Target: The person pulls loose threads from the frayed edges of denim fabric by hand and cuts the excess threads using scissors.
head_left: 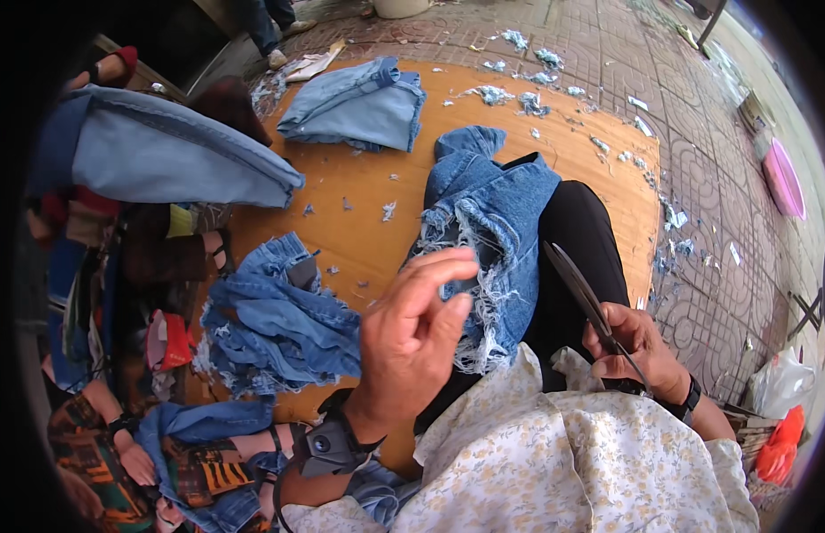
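Note:
My right hand (635, 350) holds a pair of dark metal scissors (579, 286), with the blades pointing up and away from me beside my black-trousered knee (582, 233). Before me, blue denim jeans (482, 176) lie draped over the leg. A ragged opening in them hangs with white frayed threads (489, 326). My left hand (412, 326) hovers just above this fraying, its thumb and forefinger curved apart with nothing visible between them. To the left of it lies a crumpled, distressed denim garment (279, 326).
An orange-brown board (359, 200) bears folded light jeans (356, 106) and denim scraps (489, 94). At left, people sit close by, one with pale jeans (173, 146) and another person's hand (138, 463) on denim. A pink basin (783, 180) and plastic bag (782, 383) are at right.

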`<state>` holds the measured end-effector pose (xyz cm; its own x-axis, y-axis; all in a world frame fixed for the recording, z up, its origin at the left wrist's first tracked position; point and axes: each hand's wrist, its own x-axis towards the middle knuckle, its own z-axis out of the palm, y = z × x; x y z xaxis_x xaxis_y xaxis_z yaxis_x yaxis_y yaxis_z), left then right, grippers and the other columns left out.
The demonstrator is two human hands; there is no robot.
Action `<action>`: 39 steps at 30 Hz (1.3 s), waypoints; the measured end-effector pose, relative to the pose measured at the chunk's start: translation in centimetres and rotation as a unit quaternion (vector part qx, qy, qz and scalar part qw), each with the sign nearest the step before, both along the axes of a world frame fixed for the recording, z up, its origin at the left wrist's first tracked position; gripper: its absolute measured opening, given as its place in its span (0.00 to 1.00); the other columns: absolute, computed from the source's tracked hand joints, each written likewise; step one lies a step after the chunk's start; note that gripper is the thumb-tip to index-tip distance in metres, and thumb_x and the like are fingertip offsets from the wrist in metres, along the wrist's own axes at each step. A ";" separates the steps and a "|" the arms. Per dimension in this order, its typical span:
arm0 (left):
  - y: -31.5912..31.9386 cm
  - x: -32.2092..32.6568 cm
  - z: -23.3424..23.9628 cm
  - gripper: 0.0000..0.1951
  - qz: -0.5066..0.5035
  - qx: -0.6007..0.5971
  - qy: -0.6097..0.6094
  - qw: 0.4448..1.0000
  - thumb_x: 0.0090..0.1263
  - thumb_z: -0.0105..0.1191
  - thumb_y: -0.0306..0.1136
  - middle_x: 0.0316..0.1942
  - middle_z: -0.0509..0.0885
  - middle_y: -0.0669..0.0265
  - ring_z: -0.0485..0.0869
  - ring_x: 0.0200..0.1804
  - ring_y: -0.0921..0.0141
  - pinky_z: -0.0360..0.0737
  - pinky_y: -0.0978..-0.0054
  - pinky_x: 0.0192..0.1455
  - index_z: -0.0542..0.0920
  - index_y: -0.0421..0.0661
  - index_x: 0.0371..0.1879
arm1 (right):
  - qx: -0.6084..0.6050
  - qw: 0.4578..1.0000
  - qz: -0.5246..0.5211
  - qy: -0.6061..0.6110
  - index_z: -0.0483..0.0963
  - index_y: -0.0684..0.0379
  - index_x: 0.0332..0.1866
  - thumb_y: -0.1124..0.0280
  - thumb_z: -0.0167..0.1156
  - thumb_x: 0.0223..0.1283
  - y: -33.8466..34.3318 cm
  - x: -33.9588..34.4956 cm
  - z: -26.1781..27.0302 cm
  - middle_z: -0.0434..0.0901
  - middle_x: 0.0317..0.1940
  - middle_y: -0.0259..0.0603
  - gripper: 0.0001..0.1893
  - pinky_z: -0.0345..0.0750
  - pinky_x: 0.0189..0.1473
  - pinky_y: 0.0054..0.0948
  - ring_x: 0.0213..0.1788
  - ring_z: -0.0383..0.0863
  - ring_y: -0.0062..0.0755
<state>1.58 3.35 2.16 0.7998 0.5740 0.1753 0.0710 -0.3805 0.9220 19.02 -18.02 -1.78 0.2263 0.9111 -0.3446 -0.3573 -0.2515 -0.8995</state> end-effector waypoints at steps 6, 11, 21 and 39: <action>0.5 3.7 -4.4 0.15 -0.018 0.121 0.076 0.990 0.61 0.58 0.30 0.19 0.78 0.58 0.74 0.20 0.72 0.70 0.72 0.26 0.74 0.35 0.43 | 0.001 1.000 0.005 0.005 0.70 0.59 0.36 0.78 0.70 0.45 -0.1 -0.3 0.2 0.70 0.30 0.24 0.16 0.66 0.35 0.12 0.33 0.68 0.10; 1.6 1.6 -4.6 0.07 -0.040 0.081 0.138 0.986 0.63 0.53 0.28 0.17 0.77 0.60 0.76 0.21 0.73 0.71 0.74 0.26 0.77 0.36 0.27 | 0.000 1.000 -0.011 0.004 0.70 0.58 0.37 0.78 0.71 0.44 -0.8 -0.2 -0.1 0.71 0.30 0.24 0.17 0.66 0.35 0.12 0.33 0.68 0.11; 3.0 0.0 -4.2 0.08 -0.083 0.093 0.174 0.977 0.65 0.47 0.29 0.16 0.77 0.62 0.77 0.20 0.72 0.71 0.72 0.25 0.77 0.37 0.30 | -0.021 1.000 0.006 0.007 0.70 0.59 0.36 0.77 0.70 0.44 -1.0 -0.5 -0.2 0.71 0.30 0.24 0.16 0.66 0.36 0.13 0.33 0.68 0.11; 1.6 1.6 -4.8 0.03 0.022 0.160 -0.048 0.986 0.61 0.56 0.24 0.34 0.78 0.58 0.79 0.32 0.65 0.74 0.73 0.31 0.78 0.36 0.29 | -0.042 0.999 -0.002 0.020 0.70 0.59 0.36 0.75 0.70 0.47 -0.3 -1.8 0.1 0.72 0.30 0.25 0.14 0.68 0.37 0.14 0.34 0.69 0.11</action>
<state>3.14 4.91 -2.62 0.7466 0.5106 0.4266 0.0116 -0.6511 0.7589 17.24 -18.36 -1.66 0.2134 0.8779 -0.4285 -0.3938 -0.3241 -0.8602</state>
